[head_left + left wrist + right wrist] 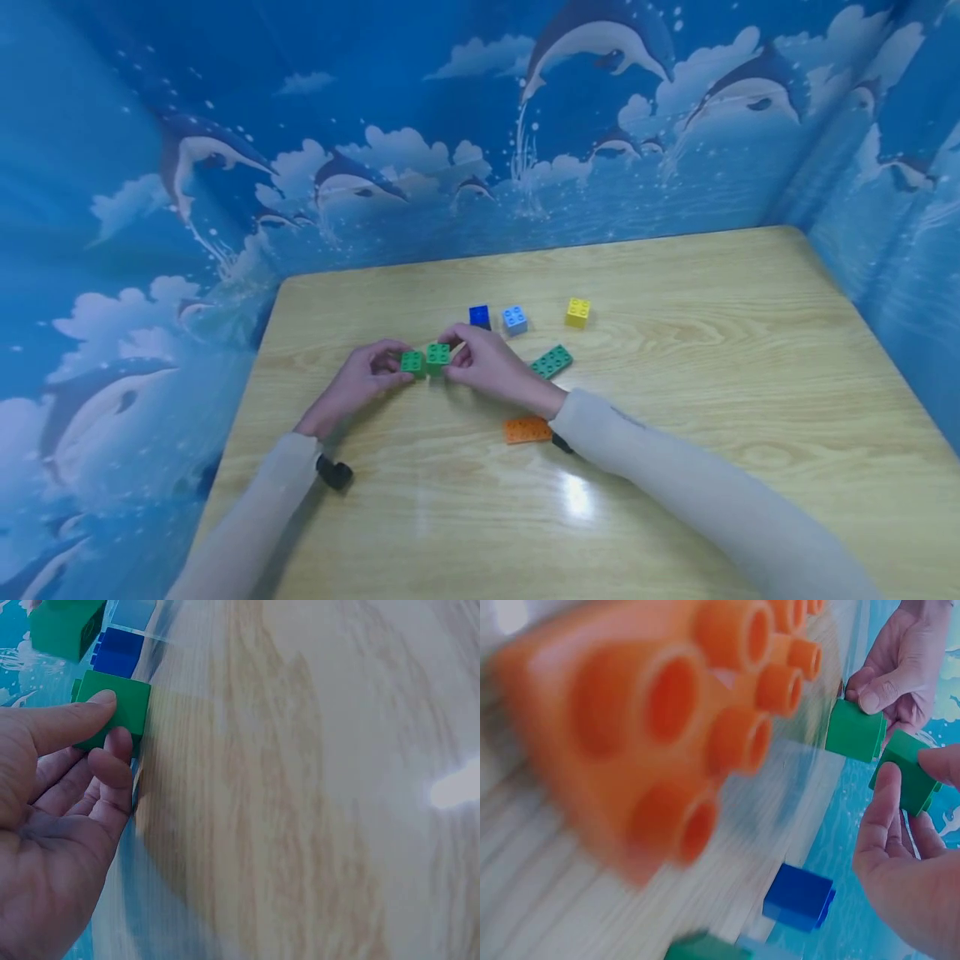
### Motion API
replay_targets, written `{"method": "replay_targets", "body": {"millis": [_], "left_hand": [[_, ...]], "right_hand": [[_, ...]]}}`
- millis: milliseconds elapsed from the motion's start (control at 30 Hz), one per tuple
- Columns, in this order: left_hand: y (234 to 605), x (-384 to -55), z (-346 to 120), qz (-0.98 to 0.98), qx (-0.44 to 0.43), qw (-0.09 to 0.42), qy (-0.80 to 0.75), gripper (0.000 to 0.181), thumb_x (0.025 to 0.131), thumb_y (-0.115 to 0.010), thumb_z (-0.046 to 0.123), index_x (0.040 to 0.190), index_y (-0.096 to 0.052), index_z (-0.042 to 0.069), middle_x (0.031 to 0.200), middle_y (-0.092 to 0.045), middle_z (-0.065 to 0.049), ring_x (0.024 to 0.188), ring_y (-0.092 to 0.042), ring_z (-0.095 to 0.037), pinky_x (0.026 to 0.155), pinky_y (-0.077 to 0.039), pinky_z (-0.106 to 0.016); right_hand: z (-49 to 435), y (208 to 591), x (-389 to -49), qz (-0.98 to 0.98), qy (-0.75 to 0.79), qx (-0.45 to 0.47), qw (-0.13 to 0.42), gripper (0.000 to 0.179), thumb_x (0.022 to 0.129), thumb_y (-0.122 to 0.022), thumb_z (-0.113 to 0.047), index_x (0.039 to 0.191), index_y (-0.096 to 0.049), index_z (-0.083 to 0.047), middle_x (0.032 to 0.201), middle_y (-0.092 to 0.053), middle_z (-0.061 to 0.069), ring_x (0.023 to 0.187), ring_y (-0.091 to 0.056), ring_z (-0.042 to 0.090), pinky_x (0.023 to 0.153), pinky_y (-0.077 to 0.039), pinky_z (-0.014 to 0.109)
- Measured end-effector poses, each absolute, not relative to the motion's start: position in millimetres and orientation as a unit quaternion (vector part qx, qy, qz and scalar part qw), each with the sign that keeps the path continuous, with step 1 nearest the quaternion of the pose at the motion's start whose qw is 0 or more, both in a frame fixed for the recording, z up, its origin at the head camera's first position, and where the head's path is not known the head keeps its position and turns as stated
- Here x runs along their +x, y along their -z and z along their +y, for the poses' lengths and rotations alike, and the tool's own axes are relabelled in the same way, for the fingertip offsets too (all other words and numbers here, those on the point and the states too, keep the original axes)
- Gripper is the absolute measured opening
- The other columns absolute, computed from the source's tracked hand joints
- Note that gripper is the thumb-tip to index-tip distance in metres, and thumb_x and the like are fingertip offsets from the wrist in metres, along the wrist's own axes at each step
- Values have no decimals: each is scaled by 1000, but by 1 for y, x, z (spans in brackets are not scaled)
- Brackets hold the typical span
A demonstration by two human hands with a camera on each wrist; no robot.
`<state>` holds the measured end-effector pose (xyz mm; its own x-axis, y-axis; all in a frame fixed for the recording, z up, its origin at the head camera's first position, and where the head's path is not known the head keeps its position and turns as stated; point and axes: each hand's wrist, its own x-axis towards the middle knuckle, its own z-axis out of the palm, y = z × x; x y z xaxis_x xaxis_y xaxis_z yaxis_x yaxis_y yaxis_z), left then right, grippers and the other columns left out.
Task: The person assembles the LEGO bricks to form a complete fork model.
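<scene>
In the head view my left hand pinches a green toy building block with two-by-two studs, thumb on the near side. Close to its right, my right hand grips a second green building block, studs up. This one looks slightly higher, and in the right wrist view a narrow offset shows between the two blocks. The left wrist view shows my thumb and fingertips on the left green block. My right thumb and fingers hold the other green block from its sides.
Behind my right hand stand a dark blue block, a light blue block and a yellow block. A long green block and an orange block lie near my right forearm. Dolphin-printed curtains border the wooden table.
</scene>
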<state>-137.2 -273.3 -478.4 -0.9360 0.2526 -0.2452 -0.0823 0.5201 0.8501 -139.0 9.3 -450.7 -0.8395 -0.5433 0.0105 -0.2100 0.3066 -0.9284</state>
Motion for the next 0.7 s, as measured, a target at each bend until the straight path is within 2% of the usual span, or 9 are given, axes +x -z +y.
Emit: {"method": "replay_targets", "body": {"millis": [167, 400, 600, 700], "left_hand": [[481, -139, -269, 858, 48, 172, -481, 47, 97, -85, 16, 140, -68, 8, 110, -73, -10, 100, -69, -26, 86, -56, -33], [480, -137, -276, 861, 69, 163, -476, 48, 98, -84, 16, 142, -67, 4, 104, -73, -10, 94, -69, -26, 81, -56, -32], [481, -137, -277, 867, 60, 153, -470, 40, 97, -85, 14, 135, -72, 8, 102, -73, -7, 92, -68, -24, 79, -55, -31], [480, -136, -276, 864, 58, 153, -476, 38, 97, -84, 11, 133, -72, 5, 103, -74, -9, 92, -69, -24, 78, -56, -30]], "right_hand": [[-2, 453, -141, 789, 544, -232, 167, 42, 102, -78, -8, 141, -63, -6, 137, -67, 7, 104, -70, 13, 88, -60, 28], [-23, 450, -145, 793, 543, -230, 153, 40, 100, -79, -4, 138, -65, -6, 130, -70, 5, 101, -70, 11, 85, -60, 26], [-34, 450, -149, 793, 532, -259, 144, 35, 100, -80, -3, 131, -67, -7, 121, -70, 2, 100, -69, 10, 84, -59, 23], [-38, 447, -149, 803, 515, -271, 132, 32, 99, -81, -3, 128, -69, -7, 117, -70, 0, 97, -68, 8, 82, -59, 22]]}}
